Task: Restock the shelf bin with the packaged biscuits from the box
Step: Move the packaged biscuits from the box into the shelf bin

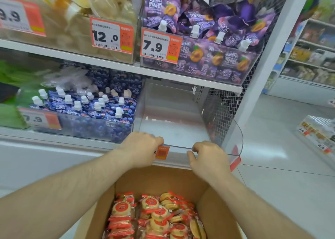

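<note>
Grips: left hand (pixel 143 149) and right hand (pixel 206 157) clutch the clear plastic shelf bin (pixel 233 140) rim.
Biscuits: red-wrapped round biscuit packs (pixel 155 215) in the brown cardboard box (pixel 213 211) look light, crumbly; lift by edges.

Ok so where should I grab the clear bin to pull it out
Grip the clear bin by its front lip, coming from the front and above, as the left hand and right hand do. Its side walls sit between the neighbouring bin and the mesh panel, so only the front is open.

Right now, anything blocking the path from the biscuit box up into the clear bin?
Nothing visible. The clear bin is open on top, and both hands, left hand and right hand, grip its front edge. The biscuits lie uncovered in the open box just below.
</note>
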Action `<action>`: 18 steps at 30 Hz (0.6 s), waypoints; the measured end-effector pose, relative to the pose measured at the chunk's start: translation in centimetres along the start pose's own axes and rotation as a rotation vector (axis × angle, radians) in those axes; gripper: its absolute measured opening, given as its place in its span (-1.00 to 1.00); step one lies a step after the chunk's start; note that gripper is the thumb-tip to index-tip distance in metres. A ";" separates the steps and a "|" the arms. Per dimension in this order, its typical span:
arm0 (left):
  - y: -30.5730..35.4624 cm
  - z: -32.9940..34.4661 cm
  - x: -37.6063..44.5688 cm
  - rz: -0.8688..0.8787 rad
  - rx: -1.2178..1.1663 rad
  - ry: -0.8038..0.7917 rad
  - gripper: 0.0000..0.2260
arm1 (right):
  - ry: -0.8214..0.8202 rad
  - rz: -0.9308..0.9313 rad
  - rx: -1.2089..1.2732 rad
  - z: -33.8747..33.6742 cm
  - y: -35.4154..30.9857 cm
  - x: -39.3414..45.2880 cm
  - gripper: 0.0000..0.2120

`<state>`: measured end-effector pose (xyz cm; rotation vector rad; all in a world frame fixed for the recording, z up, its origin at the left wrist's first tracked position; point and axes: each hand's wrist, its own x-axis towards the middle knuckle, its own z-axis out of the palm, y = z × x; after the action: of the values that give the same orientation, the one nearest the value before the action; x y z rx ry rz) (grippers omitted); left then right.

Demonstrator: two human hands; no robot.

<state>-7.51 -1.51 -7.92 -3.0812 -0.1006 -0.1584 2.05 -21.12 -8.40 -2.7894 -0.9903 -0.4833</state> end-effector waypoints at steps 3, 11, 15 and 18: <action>0.1 0.0 -1.1 -0.016 -0.044 0.025 -0.64 | -0.023 -0.034 -0.027 -0.3 -0.3 -1.0 -0.65; 1.7 0.6 -6.1 0.286 -0.131 0.288 -0.66 | 0.245 -0.148 0.200 1.5 0.0 -6.7 -0.81; 1.9 1.8 -7.2 0.118 -0.191 -0.125 -0.62 | -0.343 -0.041 0.165 6.6 1.0 -7.9 -0.84; 1.7 2.8 -7.1 0.033 -0.237 -0.274 -0.63 | -0.694 0.069 0.212 11.6 0.8 -7.9 -0.92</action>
<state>-14.18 -3.45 -11.48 -3.3189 -0.0444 0.2754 -0.30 -23.62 -22.05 -2.8067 -0.9628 0.6102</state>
